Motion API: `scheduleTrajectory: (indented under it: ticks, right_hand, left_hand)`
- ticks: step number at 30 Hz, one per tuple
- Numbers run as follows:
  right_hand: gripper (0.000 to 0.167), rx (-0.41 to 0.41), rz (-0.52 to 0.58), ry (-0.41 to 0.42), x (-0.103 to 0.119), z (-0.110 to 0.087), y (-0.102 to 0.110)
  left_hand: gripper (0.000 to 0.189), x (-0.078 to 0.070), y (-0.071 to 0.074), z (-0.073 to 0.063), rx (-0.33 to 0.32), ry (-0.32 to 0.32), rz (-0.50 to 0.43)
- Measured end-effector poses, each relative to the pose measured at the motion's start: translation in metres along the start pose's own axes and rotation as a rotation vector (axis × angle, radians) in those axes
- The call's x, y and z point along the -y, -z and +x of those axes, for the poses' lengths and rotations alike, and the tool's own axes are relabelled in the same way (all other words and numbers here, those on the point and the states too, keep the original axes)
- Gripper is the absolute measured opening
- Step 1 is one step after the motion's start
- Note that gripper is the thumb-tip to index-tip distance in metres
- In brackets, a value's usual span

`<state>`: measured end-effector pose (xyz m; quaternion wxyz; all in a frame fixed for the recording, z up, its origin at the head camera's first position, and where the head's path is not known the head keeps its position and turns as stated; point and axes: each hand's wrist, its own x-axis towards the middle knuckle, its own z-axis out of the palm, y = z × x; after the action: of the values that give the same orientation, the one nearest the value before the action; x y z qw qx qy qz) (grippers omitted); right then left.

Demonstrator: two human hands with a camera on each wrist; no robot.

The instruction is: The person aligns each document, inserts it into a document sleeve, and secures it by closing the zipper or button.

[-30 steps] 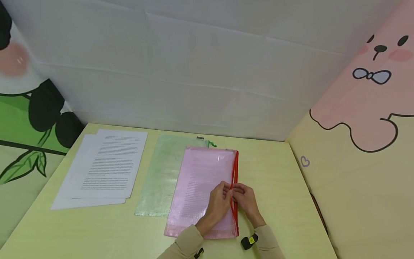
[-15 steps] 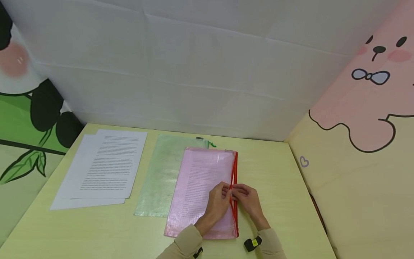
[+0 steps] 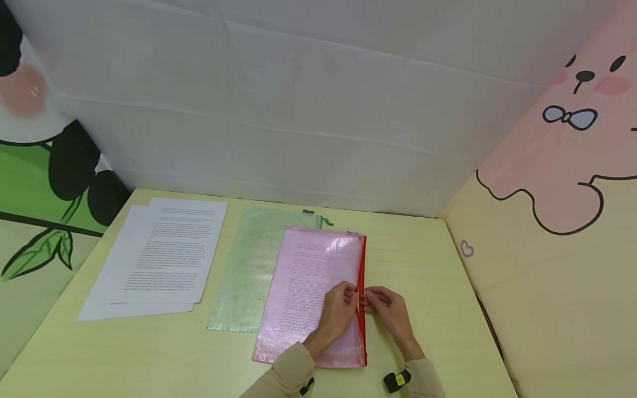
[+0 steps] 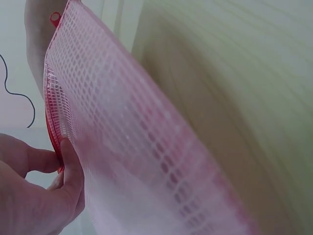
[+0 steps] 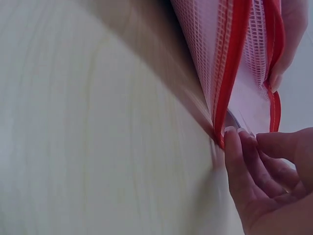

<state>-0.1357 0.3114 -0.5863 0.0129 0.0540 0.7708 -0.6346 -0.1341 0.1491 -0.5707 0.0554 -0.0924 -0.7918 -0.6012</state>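
A pink mesh zipper pouch (image 3: 303, 265) with printed paper showing through it lies at the front of the table, its red zipper side on the right. My left hand (image 3: 338, 312) pinches the upper red edge (image 5: 275, 39) between thumb and fingers. At the lower red edge (image 5: 230, 78), my right hand (image 3: 390, 309) has thumb and fingertips drawn together on the rim. The right wrist view shows the two edges apart, the mouth gaping between them. A red zipper pull (image 4: 55, 19) appears near one corner in the left wrist view.
Under the pink pouch, partly covered, lies a green pouch (image 3: 236, 276) with a green pull cord (image 3: 327, 221). Two overlapping printed sheets (image 3: 171, 254) are on the left of the table (image 3: 423, 265). A white wall (image 3: 318, 110) stands behind.
My right hand has moved slightly right, away from my left hand, to the pouch's outer red edge. My left hand stays nearly in place on the upper edge.
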Motion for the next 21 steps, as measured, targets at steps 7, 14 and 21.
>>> scheduleTrajectory:
  ticks: [7,14,21]
  right_hand:
    - [0.021,0.002,-0.037,-0.001,0.003,-0.007,0.003]
    - [0.018,0.073,-0.115,0.0,-0.001,-0.015,0.01]
    - [0.019,0.176,-0.204,0.031,-0.002,-0.027,0.014]
  left_hand:
    - [0.004,0.003,-0.003,0.0,-0.001,-0.013,0.019]
    - [0.004,0.005,-0.004,-0.001,0.006,-0.021,0.043]
    - [0.005,0.006,-0.004,-0.005,0.048,0.001,0.07]
